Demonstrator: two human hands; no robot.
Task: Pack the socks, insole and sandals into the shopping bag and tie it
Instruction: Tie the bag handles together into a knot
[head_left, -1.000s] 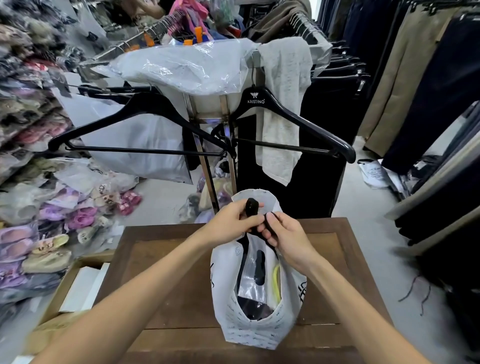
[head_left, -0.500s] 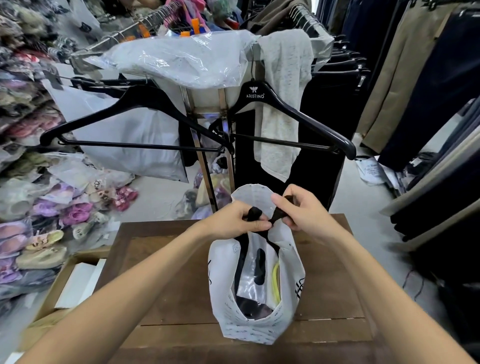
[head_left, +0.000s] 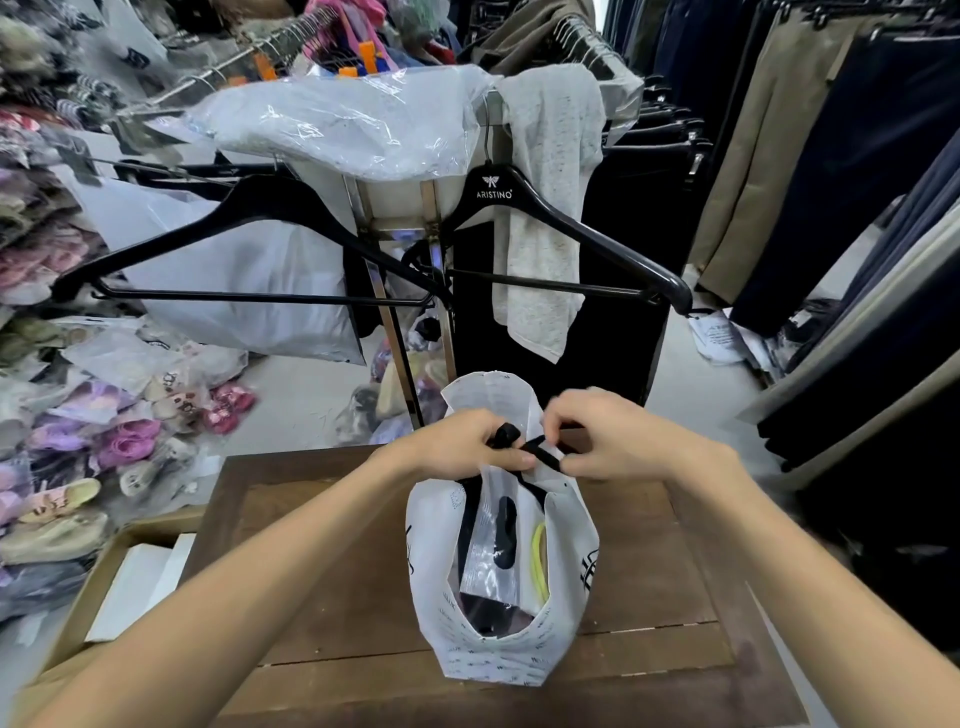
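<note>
A white printed shopping bag (head_left: 444, 613) stands upright on the wooden table (head_left: 332, 566). Its mouth gapes toward me. Inside I see a clear packet with a black item (head_left: 501, 540), a yellow-edged piece (head_left: 540, 561) beside it and something dark at the bottom. My left hand (head_left: 462, 441) pinches one black ribbon handle (head_left: 506, 434) above the bag's mouth. My right hand (head_left: 613, 436) pinches the other black ribbon (head_left: 545, 454), crossed against the first one. Both hands are closed on the ribbons, close together.
Two black hangers (head_left: 561, 228) hang on a metal rack (head_left: 389, 291) just beyond the table, with a grey cloth (head_left: 545, 218) draped over it. Bagged slippers (head_left: 124, 441) pile up at the left. An open cardboard box (head_left: 130, 571) sits at the table's left. Trousers (head_left: 810, 156) hang at the right.
My right hand swung out to the right with its ribbon, then came back in and lower, crossing that ribbon against the one in my left hand. The bag stayed in place.
</note>
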